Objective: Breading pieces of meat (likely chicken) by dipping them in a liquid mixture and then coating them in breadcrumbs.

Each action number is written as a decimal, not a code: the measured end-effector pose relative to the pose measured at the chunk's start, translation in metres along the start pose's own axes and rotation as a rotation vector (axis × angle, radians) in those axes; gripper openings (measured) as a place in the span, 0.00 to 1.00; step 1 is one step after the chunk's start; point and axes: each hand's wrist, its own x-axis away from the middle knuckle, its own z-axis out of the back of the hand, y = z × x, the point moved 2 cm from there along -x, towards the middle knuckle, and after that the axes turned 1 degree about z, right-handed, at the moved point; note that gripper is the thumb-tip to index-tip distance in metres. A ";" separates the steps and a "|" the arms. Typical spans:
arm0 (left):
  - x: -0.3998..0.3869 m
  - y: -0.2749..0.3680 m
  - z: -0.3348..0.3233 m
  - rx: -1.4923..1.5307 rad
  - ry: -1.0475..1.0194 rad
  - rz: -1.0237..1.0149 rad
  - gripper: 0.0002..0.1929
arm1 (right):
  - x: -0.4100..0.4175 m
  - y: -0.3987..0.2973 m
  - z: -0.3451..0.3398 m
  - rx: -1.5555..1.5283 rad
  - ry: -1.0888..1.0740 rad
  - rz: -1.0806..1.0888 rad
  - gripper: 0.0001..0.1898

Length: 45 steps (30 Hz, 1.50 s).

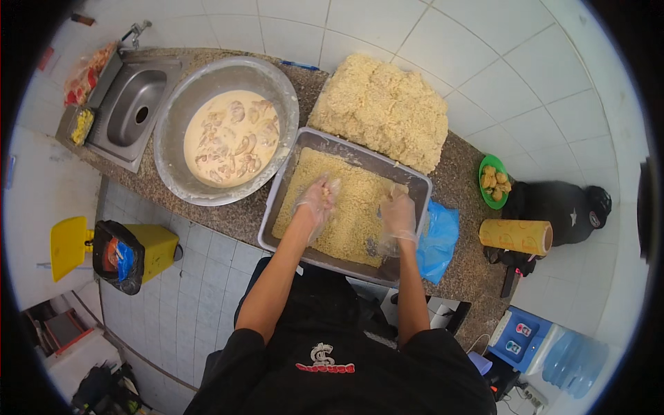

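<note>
My left hand [317, 203], in a clear plastic glove, is over the crumbs in a grey plastic tub [265, 220]. Its fingers are curled up, with some crumbs [326, 193] showing at the palm; whether it grips anything is unclear. At the tub's right side, my right hand [398, 215], also gloved, holds what looks like a crumb-coated piece [399, 190] at its fingertips. Yellowish breadcrumbs [347, 218] cover most of the tub's bottom. Left of the tub, a large metal basin [174, 150] holds pale batter [207, 150] with pieces of raw meat [246, 145].
A high heap of crumb-coated pieces [381, 106] stands behind the tub. Rightward are a blue plastic bag [438, 241], a green plate [486, 194] of fried pieces and a cling film roll [513, 236]. A steel sink [132, 109] lies left; below stands a yellow bin [153, 251].
</note>
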 end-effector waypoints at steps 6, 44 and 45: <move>0.057 0.013 -0.025 -0.407 0.769 -0.239 0.22 | -0.019 0.075 -0.060 0.436 0.194 0.210 0.25; 0.175 0.017 -0.014 -0.458 0.838 -0.731 0.25 | -0.004 -0.003 -0.092 -0.951 -0.524 -0.314 0.13; 0.185 0.022 -0.014 -0.424 0.879 -0.756 0.25 | -0.001 0.000 -0.088 -1.157 -0.455 -0.369 0.12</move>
